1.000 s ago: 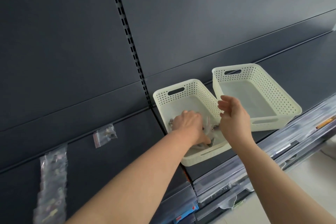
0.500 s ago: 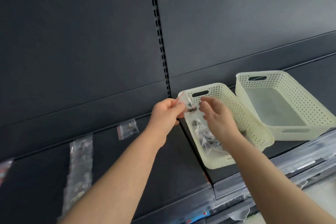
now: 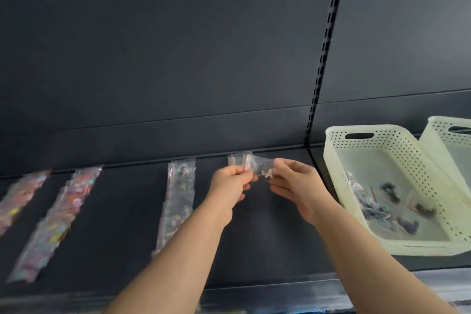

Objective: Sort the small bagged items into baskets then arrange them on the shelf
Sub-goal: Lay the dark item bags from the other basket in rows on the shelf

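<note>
A small clear bag (image 3: 260,166) with a red seal strip is stretched between both hands over the dark shelf (image 3: 267,237). My left hand (image 3: 229,183) pinches its left end and my right hand (image 3: 298,186) pinches its right end. Another small red-striped bag (image 3: 238,158) lies just behind it at the back of the shelf. To the right stands a cream perforated basket (image 3: 339,178) holding several small bags (image 3: 390,206) of dark parts. A second cream basket (image 3: 443,135) is cut off by the right edge.
Rows of overlapping clear bags lie on the shelf to the left: one row (image 3: 175,201) near my left arm, a colourful row (image 3: 61,214) further left, another row (image 3: 17,196) at the left edge. A slotted upright (image 3: 323,58) divides the dark back panels.
The view has swung left. Both hands carried the small bag out of the basket area and left over the shelf, next to the lone bag. More rows of bags came into view.
</note>
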A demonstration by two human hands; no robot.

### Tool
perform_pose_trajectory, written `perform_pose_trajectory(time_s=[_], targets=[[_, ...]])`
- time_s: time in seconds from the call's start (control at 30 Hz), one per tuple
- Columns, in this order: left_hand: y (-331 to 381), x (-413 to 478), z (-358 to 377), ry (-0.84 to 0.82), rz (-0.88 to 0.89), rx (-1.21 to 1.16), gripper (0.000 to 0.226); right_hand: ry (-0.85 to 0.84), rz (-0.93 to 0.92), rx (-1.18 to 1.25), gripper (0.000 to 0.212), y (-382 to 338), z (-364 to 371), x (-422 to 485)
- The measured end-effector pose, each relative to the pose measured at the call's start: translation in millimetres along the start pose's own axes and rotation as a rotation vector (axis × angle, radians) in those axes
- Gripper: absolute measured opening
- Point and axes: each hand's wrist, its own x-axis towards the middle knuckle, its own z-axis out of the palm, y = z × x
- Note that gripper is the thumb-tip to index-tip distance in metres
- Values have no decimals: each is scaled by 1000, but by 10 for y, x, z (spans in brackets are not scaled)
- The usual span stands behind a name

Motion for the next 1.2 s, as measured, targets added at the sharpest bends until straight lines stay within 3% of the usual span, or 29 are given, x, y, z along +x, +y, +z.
perform_pose_trajectory(time_s=[0.13, 0.27, 0.4, 0.63, 0.9, 1.07, 1.2], targets=[[-121, 89, -108, 19, -56, -35, 11, -29, 1, -143, 26, 102, 77, 44], [-245, 198, -193, 61, -80, 17, 9, 33, 19, -263, 23, 177, 103, 123], [-371, 348, -213, 95, -43, 166, 19, 23, 54, -222, 17, 235, 171, 215], [-421, 647, -231, 243, 38, 378, 15, 241, -122, -474, 23, 382, 355, 504], [-408, 804, -216, 230, 67, 708, 19, 371, -95, -505, 33, 469, 364, 625], [-394, 784, -223, 245, 65, 725, 21, 427, -115, -528, 32, 453, 407, 614], [-392, 726, -249, 236, 75, 580, 21, 392, -166, -524, 24, 392, 368, 513]])
